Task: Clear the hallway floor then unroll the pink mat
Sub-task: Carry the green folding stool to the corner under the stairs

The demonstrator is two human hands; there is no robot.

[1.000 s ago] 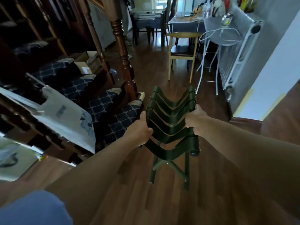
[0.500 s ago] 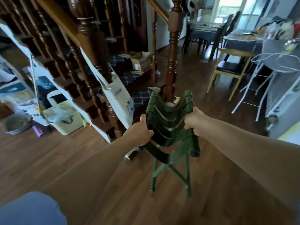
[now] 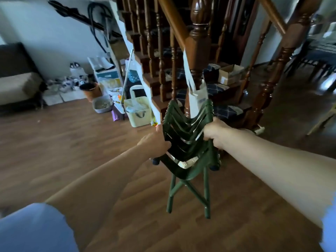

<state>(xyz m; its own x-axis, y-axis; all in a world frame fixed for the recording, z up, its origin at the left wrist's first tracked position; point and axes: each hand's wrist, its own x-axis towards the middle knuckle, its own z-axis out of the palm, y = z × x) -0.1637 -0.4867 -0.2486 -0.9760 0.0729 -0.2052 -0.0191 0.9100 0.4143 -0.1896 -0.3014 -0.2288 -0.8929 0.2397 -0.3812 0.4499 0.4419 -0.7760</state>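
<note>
Both hands, left hand (image 3: 154, 142) and right hand (image 3: 215, 132), grip the green folding stool (image 3: 187, 151), seemingly lifted off the floor (image 3: 72, 142); clearing is underway, no pink mat visible yet.

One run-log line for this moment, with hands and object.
step: clearing floor | left hand: grips green folding stool, left side | right hand: grips right side | stool: before staircase | pink mat: not in view

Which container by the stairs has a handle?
The cream basket, with a tall loop handle; the orange bucket and grey tub show none.
</note>
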